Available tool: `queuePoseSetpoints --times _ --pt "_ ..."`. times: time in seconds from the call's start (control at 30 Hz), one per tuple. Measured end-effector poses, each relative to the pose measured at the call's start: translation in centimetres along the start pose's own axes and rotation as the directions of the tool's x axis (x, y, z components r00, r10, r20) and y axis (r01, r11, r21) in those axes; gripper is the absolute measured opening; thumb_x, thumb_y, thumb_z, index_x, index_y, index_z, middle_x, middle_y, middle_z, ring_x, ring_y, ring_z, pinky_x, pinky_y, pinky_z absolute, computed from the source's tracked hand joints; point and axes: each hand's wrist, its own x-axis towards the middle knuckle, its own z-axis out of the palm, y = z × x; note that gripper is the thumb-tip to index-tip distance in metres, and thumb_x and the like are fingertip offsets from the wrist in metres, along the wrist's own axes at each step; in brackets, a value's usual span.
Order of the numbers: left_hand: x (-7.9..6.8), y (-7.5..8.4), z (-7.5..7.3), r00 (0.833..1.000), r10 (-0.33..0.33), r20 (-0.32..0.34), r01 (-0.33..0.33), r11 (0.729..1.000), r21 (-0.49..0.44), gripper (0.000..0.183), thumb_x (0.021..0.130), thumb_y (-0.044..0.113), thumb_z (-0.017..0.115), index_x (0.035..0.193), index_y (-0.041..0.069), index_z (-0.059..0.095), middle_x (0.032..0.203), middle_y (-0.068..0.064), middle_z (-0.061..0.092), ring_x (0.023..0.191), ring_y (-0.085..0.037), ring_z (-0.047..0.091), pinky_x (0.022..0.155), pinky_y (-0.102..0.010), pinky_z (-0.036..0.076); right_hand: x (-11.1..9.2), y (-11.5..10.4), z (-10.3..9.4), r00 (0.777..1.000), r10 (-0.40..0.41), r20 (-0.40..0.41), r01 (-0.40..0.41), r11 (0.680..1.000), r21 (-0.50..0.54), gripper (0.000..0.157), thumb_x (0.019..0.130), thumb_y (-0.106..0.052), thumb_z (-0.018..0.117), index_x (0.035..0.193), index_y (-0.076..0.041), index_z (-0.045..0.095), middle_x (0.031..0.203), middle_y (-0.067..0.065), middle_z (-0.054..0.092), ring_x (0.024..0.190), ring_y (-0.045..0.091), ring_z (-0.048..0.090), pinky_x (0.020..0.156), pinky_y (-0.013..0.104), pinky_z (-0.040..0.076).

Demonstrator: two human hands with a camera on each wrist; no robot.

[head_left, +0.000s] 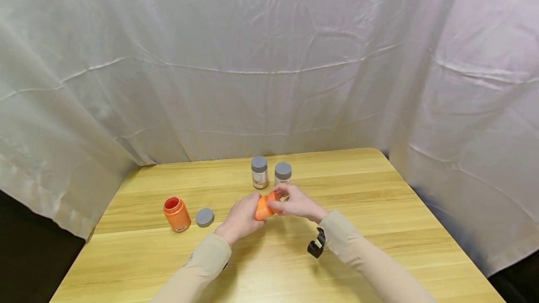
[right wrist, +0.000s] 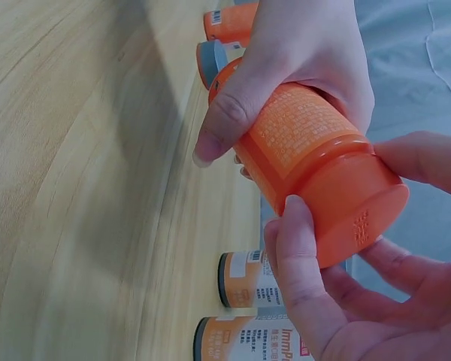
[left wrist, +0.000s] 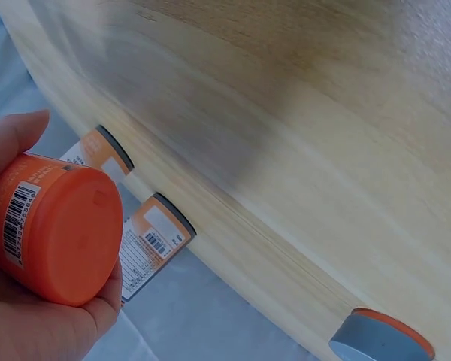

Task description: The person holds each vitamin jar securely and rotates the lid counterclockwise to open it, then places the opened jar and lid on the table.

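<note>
From where I stand, the right hand's (head_left: 298, 203) fingers and thumb pinch round the cap (right wrist: 353, 199), while the left hand (head_left: 242, 217) grips the orange bottle (right wrist: 297, 128), which is tipped over above the worktop (head_left: 358, 265). The cap sits on the bottle's end; whether it is loose, I can't tell. With this hold I'd keep the left fingers firm yet not squeezing, and work the cap evenly about its own axis, without bending it sideways. Elbow room is uneven: one grey-capped jar (head_left: 283, 170) stands just beyond the right hand, partly hidden, another (head_left: 259, 172) beside it, so a push away from the body could topple them. To the left lie a grey lid (head_left: 205, 217) and, near it, an open jar (head_left: 178, 218). The back edge meets the curtain (head_left: 236, 106); the broadest run of wood looks to be rightward and nearside.
</note>
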Motion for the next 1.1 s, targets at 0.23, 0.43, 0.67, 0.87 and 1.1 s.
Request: queuePoseSetpoints --times 0.23,0.43,0.67,0.87,1.1 --pt "-0.2 -0.1 -0.2 1.000 0.005 0.009 -0.005 1.000 -0.022 0.046 0.072 0.010 0.086 0.106 0.006 0.055 0.087 -0.001 0.059 0.075 -0.015 0.052 0.069 -0.033 0.045 -0.1 0.0 -0.3 0.995 -0.092 0.045 0.094 0.994 -0.046 0.037 0.090 -0.014 0.072 0.124 -0.005 0.061 0.118 0.021 0.065 0.095 0.025 0.070 0.079 0.033 0.060" --pt "-0.3 -0.1 -0.3 1.000 -0.009 0.025 0.010 0.999 -0.044 0.047 0.072 0.009 0.086 0.107 0.006 0.055 0.088 -0.001 0.059 0.075 -0.014 0.052 0.069 -0.032 0.045 -0.3 0.1 -0.4 0.982 -0.184 0.050 0.188 0.979 -0.082 0.041 0.087 -0.008 0.074 0.125 -0.004 0.061 0.126 0.021 0.063 0.113 0.037 0.065 0.095 0.044 0.056" --pt "-0.3 -0.1 -0.4 0.999 -0.015 0.041 0.018 0.996 -0.085 0.047 0.072 0.006 0.085 0.108 0.005 0.055 0.088 -0.001 0.059 0.076 -0.015 0.052 0.070 -0.034 0.045 -0.3 0.3 -0.2 0.973 -0.223 0.059 0.224 0.975 -0.005 0.041 0.085 0.002 0.072 0.125 0.000 0.060 0.127 0.023 0.061 0.115 0.034 0.064 0.093 0.038 0.058" --pt "-0.2 -0.3 -0.3 0.998 -0.009 0.055 0.015 0.994 -0.107 0.047 0.073 0.007 0.084 0.109 0.005 0.054 0.089 -0.002 0.058 0.076 -0.015 0.052 0.069 -0.032 0.045 -0.1 0.4 0.1 0.975 -0.222 0.013 0.222 0.975 0.013 0.032 0.089 -0.004 0.072 0.120 -0.002 0.064 0.127 0.019 0.062 0.118 0.034 0.062 0.096 0.040 0.057" --pt "0.1 -0.3 -0.2 0.998 -0.022 0.063 0.028 0.994 -0.105 0.046 0.075 0.009 0.083 0.111 0.006 0.055 0.091 -0.001 0.059 0.077 -0.014 0.052 0.072 -0.033 0.045 0.0 0.2 0.9 0.982 -0.141 -0.124 0.144 0.989 0.020 0.018 0.093 -0.019 0.071 0.109 -0.010 0.071 0.115 0.009 0.069 0.110 0.024 0.063 0.087 0.031 0.052"
